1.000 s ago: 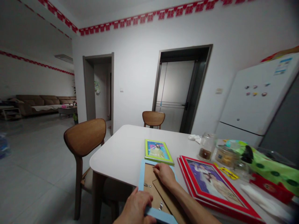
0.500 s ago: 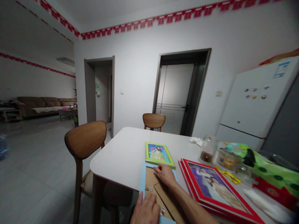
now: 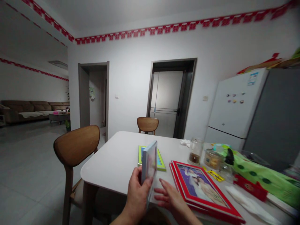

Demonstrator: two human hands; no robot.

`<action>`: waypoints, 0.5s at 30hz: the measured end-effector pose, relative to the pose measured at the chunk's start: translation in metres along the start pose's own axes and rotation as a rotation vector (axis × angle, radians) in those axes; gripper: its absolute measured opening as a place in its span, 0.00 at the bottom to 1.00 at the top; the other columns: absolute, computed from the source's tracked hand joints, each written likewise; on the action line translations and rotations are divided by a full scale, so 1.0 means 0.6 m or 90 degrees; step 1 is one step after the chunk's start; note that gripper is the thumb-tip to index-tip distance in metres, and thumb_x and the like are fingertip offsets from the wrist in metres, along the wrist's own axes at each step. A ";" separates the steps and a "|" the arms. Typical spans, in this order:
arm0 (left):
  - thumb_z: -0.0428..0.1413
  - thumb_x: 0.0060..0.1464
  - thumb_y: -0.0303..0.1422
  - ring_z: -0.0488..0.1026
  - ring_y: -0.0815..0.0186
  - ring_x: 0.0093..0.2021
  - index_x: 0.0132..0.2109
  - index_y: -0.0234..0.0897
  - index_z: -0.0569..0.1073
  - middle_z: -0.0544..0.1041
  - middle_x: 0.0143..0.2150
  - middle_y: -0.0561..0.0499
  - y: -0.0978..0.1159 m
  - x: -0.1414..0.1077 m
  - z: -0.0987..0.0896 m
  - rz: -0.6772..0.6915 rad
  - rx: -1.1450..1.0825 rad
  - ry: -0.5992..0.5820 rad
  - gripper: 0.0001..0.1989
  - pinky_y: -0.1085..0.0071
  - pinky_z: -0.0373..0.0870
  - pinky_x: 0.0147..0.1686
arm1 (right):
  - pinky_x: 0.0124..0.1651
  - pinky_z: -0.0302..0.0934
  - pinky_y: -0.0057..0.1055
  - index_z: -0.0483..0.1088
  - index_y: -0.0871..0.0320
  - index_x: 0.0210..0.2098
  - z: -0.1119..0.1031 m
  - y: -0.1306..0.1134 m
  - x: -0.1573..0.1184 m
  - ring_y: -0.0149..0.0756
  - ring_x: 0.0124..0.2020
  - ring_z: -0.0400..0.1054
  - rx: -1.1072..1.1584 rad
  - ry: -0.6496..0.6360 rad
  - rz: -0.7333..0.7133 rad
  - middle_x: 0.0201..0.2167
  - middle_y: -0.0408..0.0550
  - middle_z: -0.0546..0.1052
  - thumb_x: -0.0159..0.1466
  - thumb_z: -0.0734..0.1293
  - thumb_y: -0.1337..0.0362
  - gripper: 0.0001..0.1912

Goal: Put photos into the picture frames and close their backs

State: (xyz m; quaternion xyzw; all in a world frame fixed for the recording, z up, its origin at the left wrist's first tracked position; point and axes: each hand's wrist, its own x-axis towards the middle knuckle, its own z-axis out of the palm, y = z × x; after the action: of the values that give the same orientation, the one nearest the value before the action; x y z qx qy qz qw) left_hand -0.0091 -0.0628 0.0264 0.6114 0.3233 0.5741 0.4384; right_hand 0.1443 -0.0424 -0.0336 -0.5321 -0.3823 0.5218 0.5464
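Observation:
My left hand [image 3: 137, 193] grips a light blue picture frame [image 3: 149, 165], thumb on its picture side and fingers behind. The frame is tilted up almost on edge, so its picture shows only as a narrow slant. Just right of it, my right hand [image 3: 169, 196] has its fingers apart and holds nothing. Behind the blue frame a green picture frame [image 3: 161, 164] lies flat on the table, partly hidden. To the right of my right hand, red picture frames [image 3: 199, 187] lie stacked, the top one with a photo facing up.
On the white table [image 3: 110, 162] stand a glass jar [image 3: 195, 151] with brown contents and a food container [image 3: 212, 159]. A green bag [image 3: 262, 175] and a white tissue [image 3: 248, 200] lie at the right. Wooden chairs stand left [image 3: 78, 145] and behind [image 3: 147, 124].
The blue frame has been lifted from lying back-side up and turned upright in my left hand. My right hand has come off it. The view has shifted slightly right.

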 end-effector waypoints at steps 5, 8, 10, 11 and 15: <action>0.56 0.42 0.38 0.69 0.60 0.43 0.48 0.37 0.57 0.71 0.43 0.46 0.017 0.023 0.058 0.001 -0.219 0.009 0.26 0.68 0.66 0.42 | 0.30 0.63 0.32 0.63 0.57 0.44 0.007 -0.011 -0.021 0.38 0.29 0.69 0.108 0.036 -0.119 0.29 0.46 0.76 0.52 0.60 0.51 0.23; 0.58 0.39 0.35 0.67 0.60 0.46 0.52 0.35 0.55 0.70 0.47 0.45 -0.002 0.037 0.081 -0.032 -0.235 -0.017 0.32 0.68 0.64 0.45 | 0.28 0.62 0.31 0.64 0.57 0.44 -0.086 -0.052 -0.008 0.38 0.27 0.70 -0.010 0.144 -0.124 0.27 0.44 0.76 0.52 0.60 0.54 0.22; 0.57 0.40 0.30 0.68 0.60 0.45 0.52 0.32 0.56 0.70 0.47 0.44 -0.030 0.043 0.105 -0.078 -0.222 -0.056 0.31 0.69 0.64 0.45 | 0.28 0.62 0.32 0.67 0.58 0.42 -0.166 -0.078 0.005 0.39 0.26 0.70 -0.141 0.193 -0.081 0.25 0.46 0.77 0.52 0.58 0.55 0.21; 0.56 0.40 0.27 0.69 0.60 0.44 0.52 0.31 0.57 0.71 0.45 0.44 -0.047 0.044 0.121 -0.105 -0.212 -0.088 0.30 0.70 0.65 0.44 | 0.30 0.62 0.31 0.68 0.59 0.40 -0.204 -0.089 0.012 0.39 0.27 0.70 -0.194 0.219 -0.090 0.26 0.47 0.77 0.52 0.57 0.56 0.20; 0.52 0.40 0.21 0.68 0.64 0.46 0.53 0.31 0.57 0.70 0.48 0.45 -0.119 0.042 0.189 -0.143 -0.121 -0.164 0.29 0.74 0.64 0.44 | 0.31 0.61 0.30 0.72 0.61 0.32 -0.309 -0.112 0.042 0.41 0.30 0.71 -0.460 0.338 -0.115 0.27 0.50 0.77 0.49 0.59 0.58 0.17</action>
State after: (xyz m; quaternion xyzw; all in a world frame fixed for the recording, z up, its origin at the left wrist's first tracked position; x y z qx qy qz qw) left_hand 0.1139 -0.0297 -0.0230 0.5958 0.2750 0.4666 0.5930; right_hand 0.3400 -0.0439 0.0026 -0.7682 -0.4313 0.1505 0.4485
